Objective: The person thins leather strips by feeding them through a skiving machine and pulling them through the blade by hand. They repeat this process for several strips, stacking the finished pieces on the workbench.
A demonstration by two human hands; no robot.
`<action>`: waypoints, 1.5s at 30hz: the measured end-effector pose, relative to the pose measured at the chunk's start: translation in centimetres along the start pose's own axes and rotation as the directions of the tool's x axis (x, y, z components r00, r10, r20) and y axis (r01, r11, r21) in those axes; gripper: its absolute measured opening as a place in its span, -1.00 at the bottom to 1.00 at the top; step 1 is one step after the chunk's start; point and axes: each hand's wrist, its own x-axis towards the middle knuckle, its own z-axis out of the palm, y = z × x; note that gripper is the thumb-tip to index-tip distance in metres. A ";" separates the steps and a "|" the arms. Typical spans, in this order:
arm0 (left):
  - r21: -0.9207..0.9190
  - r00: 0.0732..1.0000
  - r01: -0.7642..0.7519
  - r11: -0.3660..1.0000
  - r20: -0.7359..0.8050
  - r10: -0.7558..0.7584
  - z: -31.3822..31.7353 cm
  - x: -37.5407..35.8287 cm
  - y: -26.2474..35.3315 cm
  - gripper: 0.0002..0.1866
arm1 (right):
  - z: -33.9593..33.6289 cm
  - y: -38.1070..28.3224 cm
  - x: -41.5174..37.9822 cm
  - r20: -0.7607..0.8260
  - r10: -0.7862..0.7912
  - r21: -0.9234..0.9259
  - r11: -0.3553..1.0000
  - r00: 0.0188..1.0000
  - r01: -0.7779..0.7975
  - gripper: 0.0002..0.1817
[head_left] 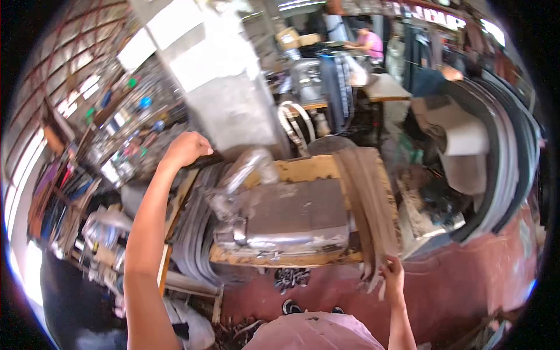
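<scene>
My left hand [188, 149] is raised beyond the far left corner of the worktable [280, 256], its fingers curled together; what they hold, if anything, is too blurred to make out. Brown fabric strips [364, 192] lie across the table's right side and hang over the near edge, where my right hand [394, 274] is closed on their ends. Between the hands sits a flat metal-edged machine bed [294, 213] with a plastic-wrapped part [248, 172] at its left. Grey fabric strips [195, 233] drape over the left side of the table.
Long fabric pieces [501, 157] hang in a curved stack at the right. A person in pink [369, 44] is at the back. Dark scraps [291, 279] lie on the red floor [461, 286] below the table. Cluttered shelves [134, 128] stand at the left.
</scene>
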 end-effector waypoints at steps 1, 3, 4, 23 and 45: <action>-0.050 1.000 0.003 0.999 0.031 -0.001 0.0 -1.6 -1.7 -0.73 | -0.1 1.1 0.2 -0.015 -0.022 -0.016 1.000 1.000 0.022 -0.63; -0.102 0.992 0.090 0.991 0.093 -0.081 0.7 -4.0 -3.5 -0.72 | -0.6 2.3 0.5 0.015 -0.016 -0.224 0.975 1.000 0.019 -0.60; -0.156 0.981 0.143 0.977 0.156 -0.119 1.3 -5.0 -3.9 -0.71 | -0.4 2.6 0.5 0.037 -0.014 -0.233 0.972 0.999 0.022 -0.60; 0.001 0.985 -0.038 0.999 -0.169 0.038 7.3 -7.8 -3.8 -0.69 | -4.8 -2.1 -0.4 -0.240 -0.292 -0.493 0.858 0.926 0.143 -0.72; -0.136 0.667 0.714 0.687 -0.167 -0.726 32.2 -22.0 -21.9 -0.63 | 42.2 -18.2 -9.7 0.947 -0.018 -0.124 0.901 0.322 0.416 -0.74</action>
